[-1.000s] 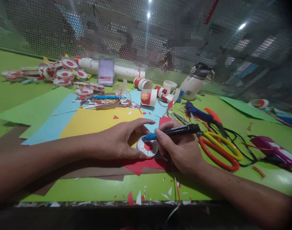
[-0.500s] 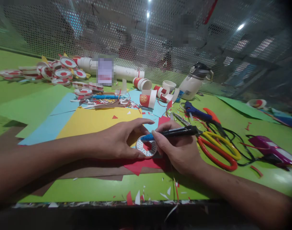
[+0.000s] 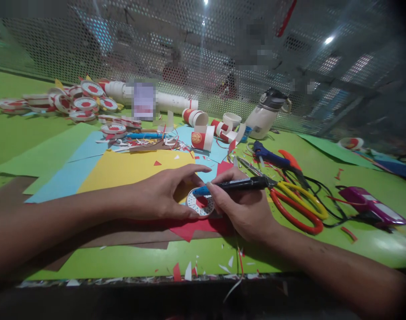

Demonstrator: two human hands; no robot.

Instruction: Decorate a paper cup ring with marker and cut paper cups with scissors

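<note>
A small round paper disc (image 3: 192,206), white with a red centre and blue dots, sits low in the middle over red and brown paper. My left hand (image 3: 168,191) steadies it from the left, thumb at its near edge and fingers curving round the far side. In my right hand (image 3: 244,206) is a marker (image 3: 243,184) with a black barrel and a blue front end, gripped like a pen. Its blue end reaches over the disc's upper part; whether the tip touches cannot be seen. Scissors (image 3: 301,206) with red and yellow handles lie just right of my right hand.
Finished-looking discs (image 3: 85,103) are heaped at the back left. Cut paper cups (image 3: 203,138), a bottle (image 3: 264,113) and a blue glue gun (image 3: 272,158) stand or lie behind. A purple device (image 3: 372,206) is at right. Coloured sheets (image 3: 136,171) and scraps cover the green table.
The whole view has shifted slightly, so things appear a little further left. Both hands keep their hold on the disc and marker, with the blue end still over the disc's upper part.
</note>
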